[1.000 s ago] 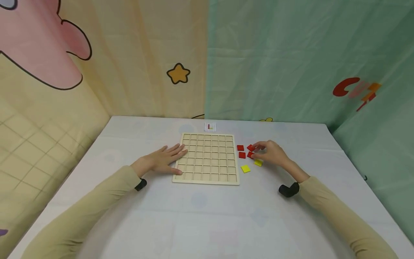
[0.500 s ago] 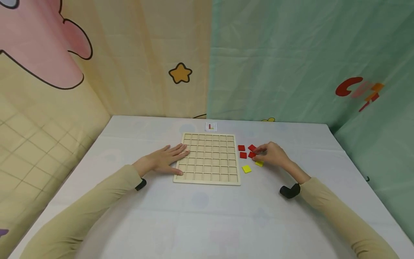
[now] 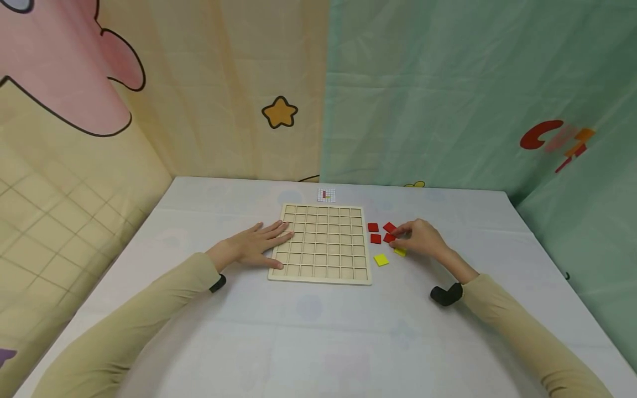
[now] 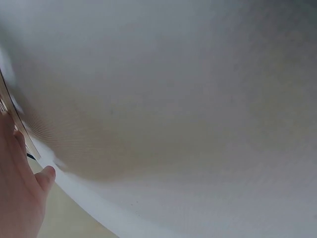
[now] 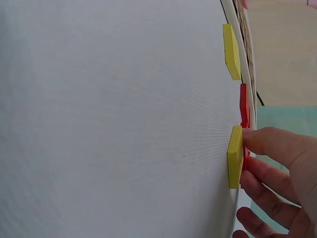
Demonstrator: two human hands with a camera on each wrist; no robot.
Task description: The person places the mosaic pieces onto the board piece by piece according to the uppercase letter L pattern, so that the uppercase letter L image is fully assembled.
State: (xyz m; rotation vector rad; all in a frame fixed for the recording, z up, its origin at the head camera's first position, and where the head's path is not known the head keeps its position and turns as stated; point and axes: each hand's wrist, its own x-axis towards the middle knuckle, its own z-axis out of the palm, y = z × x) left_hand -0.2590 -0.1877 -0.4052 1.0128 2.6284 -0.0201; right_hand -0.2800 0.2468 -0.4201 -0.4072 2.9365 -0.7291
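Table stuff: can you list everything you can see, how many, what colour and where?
Wooden grid board: one, pale wood, middle of the table, cells bare.
Red square tiles: four, red, right of the board.
Yellow square tiles: two, yellow, nearer than the red ones; one partly under the right hand.
Small pattern card: one, white with red marks, beyond the board.
White tablecloth: one, white, covers the table.
Cartoon curtains: cream and green, behind.
Left hand: flat on the board's left edge.
Right hand: fingertips pinch a red tile.
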